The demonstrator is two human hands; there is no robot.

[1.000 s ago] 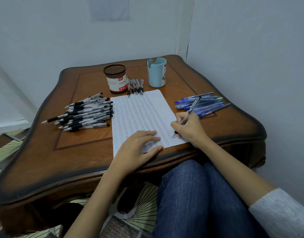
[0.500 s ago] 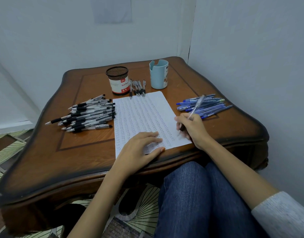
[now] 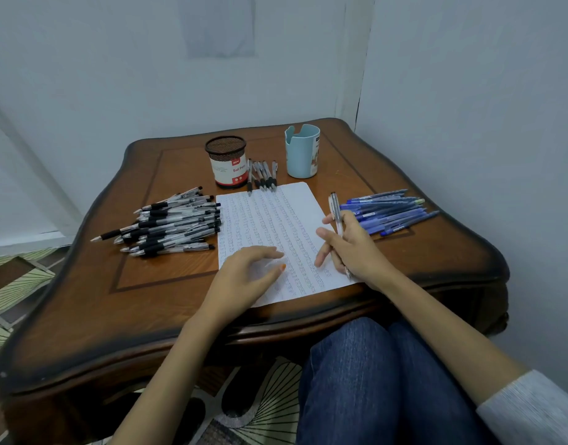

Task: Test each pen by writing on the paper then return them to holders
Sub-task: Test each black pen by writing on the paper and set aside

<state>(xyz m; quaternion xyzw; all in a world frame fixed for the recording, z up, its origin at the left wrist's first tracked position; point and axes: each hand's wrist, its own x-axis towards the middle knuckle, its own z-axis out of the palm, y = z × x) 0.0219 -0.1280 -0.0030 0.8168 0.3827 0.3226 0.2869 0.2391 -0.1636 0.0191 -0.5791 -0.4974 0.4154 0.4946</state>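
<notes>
A white sheet of paper [image 3: 269, 220] covered in rows of small writing lies in the middle of the wooden table [image 3: 167, 284]. My right hand [image 3: 350, 248] holds a clear pen [image 3: 335, 210] over the sheet's right edge, its cap end pointing away from me and several fingers spread. My left hand [image 3: 244, 271] hovers with loosely curled fingers over the sheet's near part. A pile of black pens [image 3: 170, 223] lies left of the paper, and a pile of blue pens [image 3: 388, 210] lies right of it. At the back stand a black mesh holder [image 3: 226, 163] and a light blue holder [image 3: 302, 152].
Several black pens [image 3: 261, 175] lie side by side between the two holders, at the paper's top edge. Walls close in behind the table and on its right. My knees in blue jeans [image 3: 372, 374] sit under the near edge.
My right hand lifted the pen's tip off the paper and turned the pen in its fingers. My left hand rose from flat on the sheet to a loose curl.
</notes>
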